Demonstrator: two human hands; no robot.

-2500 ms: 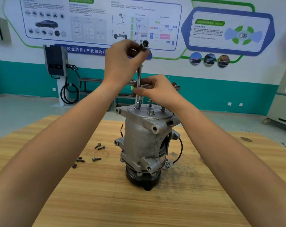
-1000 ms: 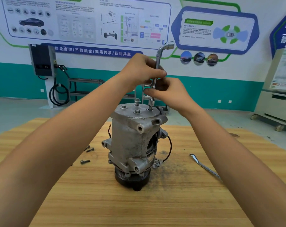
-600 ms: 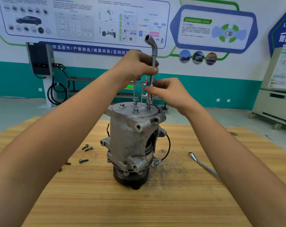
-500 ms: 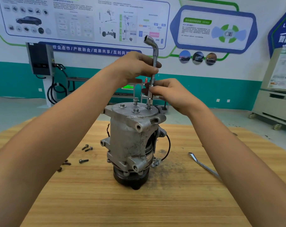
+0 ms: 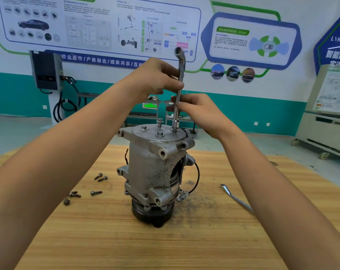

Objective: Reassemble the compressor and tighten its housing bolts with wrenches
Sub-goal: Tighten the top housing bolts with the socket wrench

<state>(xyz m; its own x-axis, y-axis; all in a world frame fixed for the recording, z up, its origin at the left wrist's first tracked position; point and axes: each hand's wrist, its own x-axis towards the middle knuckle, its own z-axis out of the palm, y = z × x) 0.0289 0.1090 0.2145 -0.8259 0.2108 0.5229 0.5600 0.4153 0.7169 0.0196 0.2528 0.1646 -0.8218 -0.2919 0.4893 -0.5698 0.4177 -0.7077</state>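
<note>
Because the compressor (image 5: 155, 168) stood pulley-down on the wooden table (image 5: 184, 240), housing bolts (image 5: 159, 133) up, my left hand (image 5: 155, 76) pinched the L-shaped socket wrench (image 5: 178, 102) near its bend to spin it, while my right hand (image 5: 196, 112) gripped the shaft lower down (steadying the socket on one).

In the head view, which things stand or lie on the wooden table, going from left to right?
Loose bolts → compressor → flat wrench.
</note>
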